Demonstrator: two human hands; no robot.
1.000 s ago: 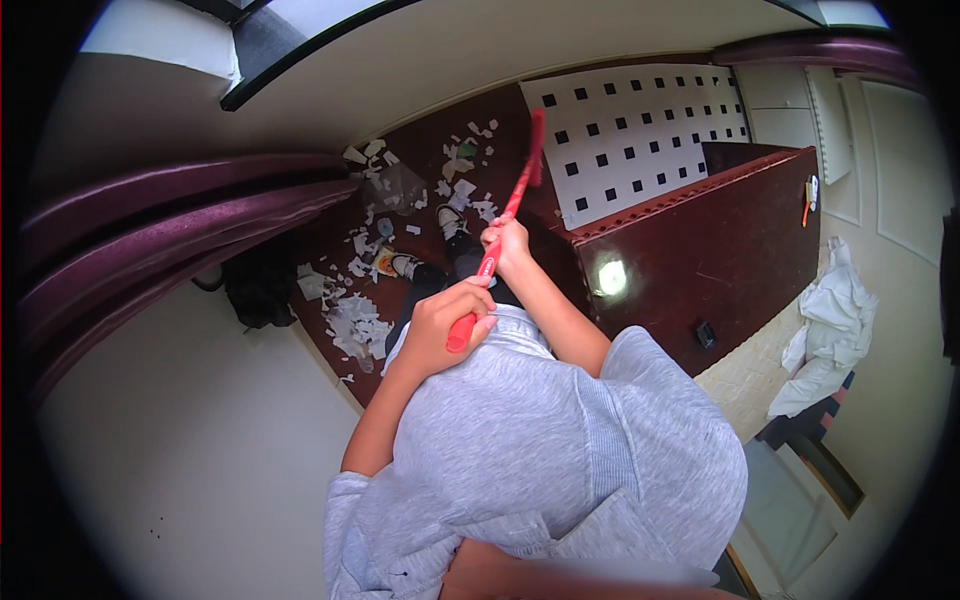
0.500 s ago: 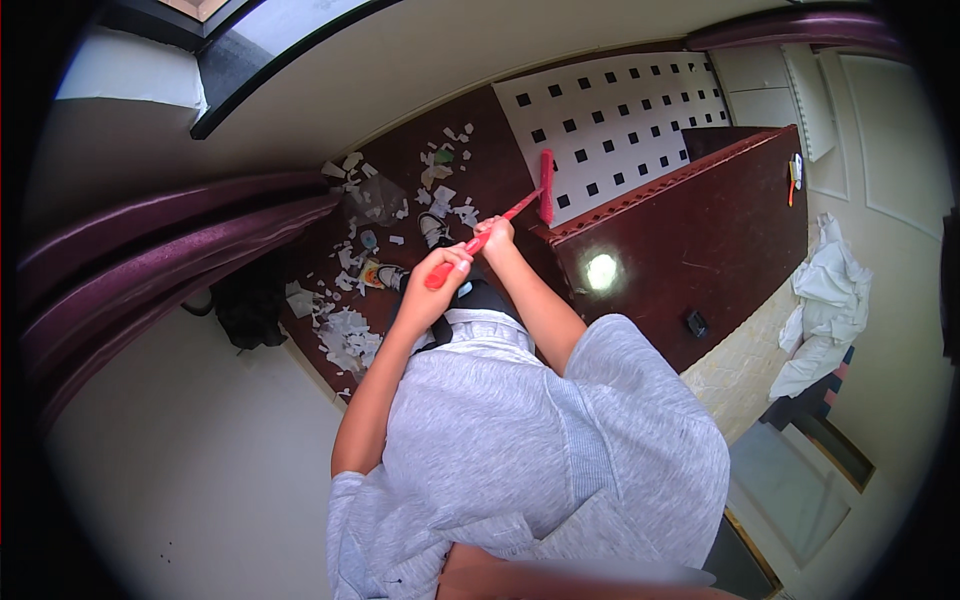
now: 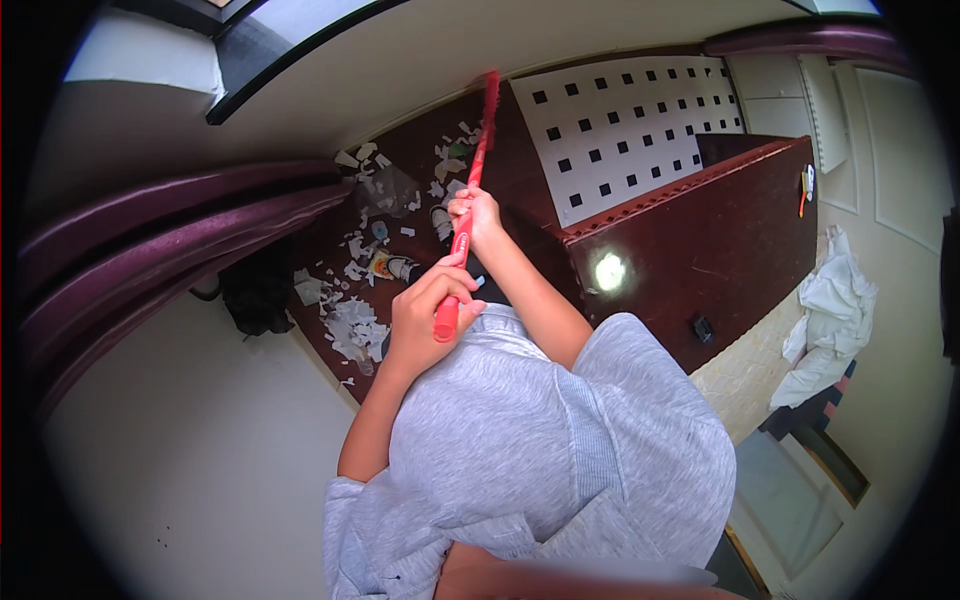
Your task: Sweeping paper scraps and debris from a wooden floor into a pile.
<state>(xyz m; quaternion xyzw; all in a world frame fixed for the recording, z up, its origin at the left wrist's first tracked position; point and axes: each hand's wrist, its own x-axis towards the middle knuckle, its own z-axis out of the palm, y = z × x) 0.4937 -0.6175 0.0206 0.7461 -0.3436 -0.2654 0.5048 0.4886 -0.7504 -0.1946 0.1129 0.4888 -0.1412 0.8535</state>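
Note:
Both my hands are wrapped round the handle of a red broom [image 3: 490,112]. My left hand [image 3: 420,310] holds it near its butt end, close to my body. Farther up the handle, my right hand [image 3: 482,218] grips it too. The broom's head stands at the far edge of the dark red floor, by the wall. Scattered white paper scraps [image 3: 352,328] lie on the floor to the left of my feet, and more lie near the broom head. Among them sits a clear plastic bag [image 3: 390,190].
A dark red piece of furniture [image 3: 640,290] rises on my right, beside a white sheet with black squares [image 3: 570,115]. A purple curtain [image 3: 180,230] hangs at left, near a black object [image 3: 255,300]. Crumpled white cloth [image 3: 832,295] lies at far right.
The broom head has swung left and away from beside the furniture to the far wall. My right hand has moved forward and slightly left; my left hand has come closer to my body.

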